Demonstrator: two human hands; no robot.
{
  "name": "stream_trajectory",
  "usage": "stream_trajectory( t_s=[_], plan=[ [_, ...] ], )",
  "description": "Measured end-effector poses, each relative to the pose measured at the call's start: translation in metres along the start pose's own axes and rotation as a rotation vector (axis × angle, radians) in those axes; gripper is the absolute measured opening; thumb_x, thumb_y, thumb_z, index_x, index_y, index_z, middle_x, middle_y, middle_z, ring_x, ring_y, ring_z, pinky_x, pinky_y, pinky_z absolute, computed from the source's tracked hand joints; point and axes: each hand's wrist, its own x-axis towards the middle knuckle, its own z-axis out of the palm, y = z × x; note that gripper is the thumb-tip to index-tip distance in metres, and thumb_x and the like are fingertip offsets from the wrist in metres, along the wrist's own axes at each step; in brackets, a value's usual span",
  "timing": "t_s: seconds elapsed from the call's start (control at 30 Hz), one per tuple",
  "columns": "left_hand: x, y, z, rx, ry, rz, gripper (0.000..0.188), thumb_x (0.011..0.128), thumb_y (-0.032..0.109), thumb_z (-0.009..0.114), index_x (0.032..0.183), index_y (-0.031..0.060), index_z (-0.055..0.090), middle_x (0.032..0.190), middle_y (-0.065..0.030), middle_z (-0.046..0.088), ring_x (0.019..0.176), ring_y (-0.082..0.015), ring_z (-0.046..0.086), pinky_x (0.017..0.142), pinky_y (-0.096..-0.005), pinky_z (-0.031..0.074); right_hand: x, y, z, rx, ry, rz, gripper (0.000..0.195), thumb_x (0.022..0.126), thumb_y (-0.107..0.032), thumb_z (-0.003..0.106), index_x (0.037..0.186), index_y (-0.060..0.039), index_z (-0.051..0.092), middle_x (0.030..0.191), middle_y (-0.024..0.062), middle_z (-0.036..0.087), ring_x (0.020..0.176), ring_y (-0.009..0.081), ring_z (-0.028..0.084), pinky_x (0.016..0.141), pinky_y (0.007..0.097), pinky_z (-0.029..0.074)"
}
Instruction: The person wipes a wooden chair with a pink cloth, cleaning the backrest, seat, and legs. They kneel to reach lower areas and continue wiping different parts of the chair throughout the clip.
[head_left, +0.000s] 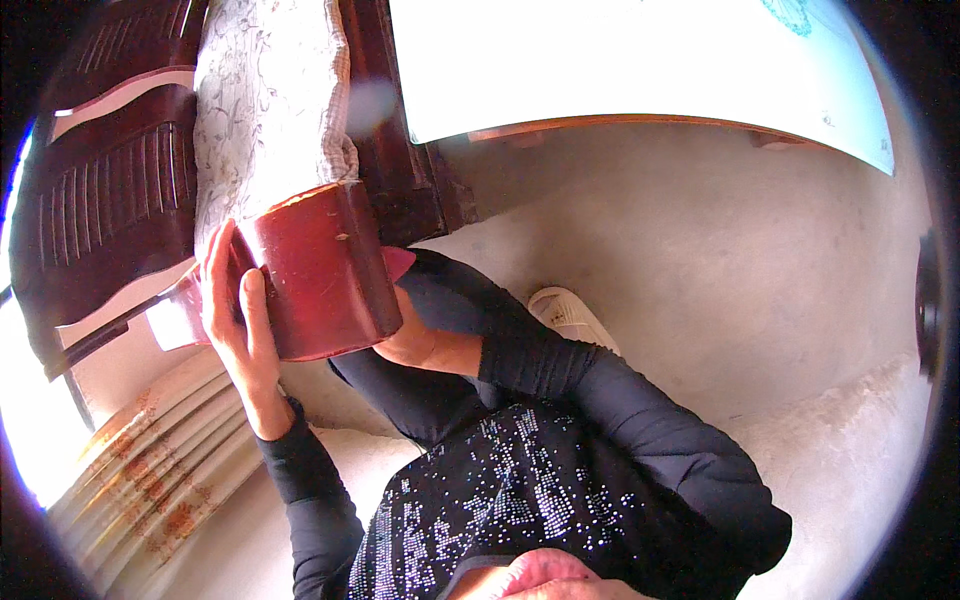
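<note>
The glossy red-brown wooden arm end (319, 270) of a bench is in front of me, with worn edges along its top. My left hand (236, 315) lies against its left side, fingers extended and spread apart. My right hand (405, 334) reaches behind its lower right side, and the fingers are hidden there. A small pink piece (398, 262), perhaps cloth, sticks out just above that hand. What holds the pink piece cannot be seen.
A patterned seat cover (262, 97) runs along the bench beside its dark slatted backrest (112, 195). At upper right is a bright tabletop (637, 60) with a wooden edge. A patterned curtain (165, 465) hangs at lower left. My shoe (570, 315) rests on the concrete floor (712, 247).
</note>
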Motion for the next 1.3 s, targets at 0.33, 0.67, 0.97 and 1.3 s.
stream_trajectory(
  t_s=[0.33,0.67,0.97,1.3],
  plan=[
    [0.004,0.005,-0.005,0.025,-0.002,0.007,0.045,0.100,0.015,0.056,0.142,0.0010,0.057,0.143,-0.0180,0.059,0.136,-0.0300,0.051,0.118,-0.0435,0.033,0.050,-0.012,-0.104,-0.895,0.336,-0.386,0.039,0.102,0.006,0.043,0.138,0.0022,0.057,0.136,0.0145,0.062,0.121,0.0270,0.063,0.106,0.0353,0.048],
    [0.001,0.007,-0.004,0.073,-0.039,-0.016,0.045,0.102,0.014,0.053,0.144,-0.0039,0.054,0.147,-0.0172,0.055,0.141,-0.0275,0.047,0.121,-0.0420,0.029,0.098,0.001,-0.107,-1.157,0.220,-0.434,0.043,0.103,-0.002,0.049,0.146,-0.0023,0.051,0.152,0.0207,0.049,0.147,0.0357,0.040,0.118,0.0396,0.035],
    [0.002,0.008,-0.005,0.083,-0.029,-0.012,0.045,0.101,0.015,0.054,0.143,-0.0031,0.055,0.147,-0.0176,0.056,0.141,-0.0289,0.046,0.121,-0.0420,0.028,0.171,-0.008,-0.116,-1.184,0.224,-0.354,0.048,0.102,-0.013,0.049,0.149,-0.0022,0.045,0.144,0.0249,0.055,0.131,0.0392,0.056,0.109,0.0398,0.044],
    [0.002,0.011,-0.006,0.080,-0.028,0.004,0.046,0.098,0.019,0.060,0.140,0.0006,0.058,0.145,-0.0218,0.055,0.137,-0.0363,0.050,0.116,-0.0468,0.036,0.123,-0.010,-0.099,-1.184,0.320,-0.133,0.051,0.108,-0.031,0.049,0.152,-0.0059,0.042,0.105,0.0152,0.072,0.083,0.0247,0.070,0.077,0.0383,0.055]
  ],
)
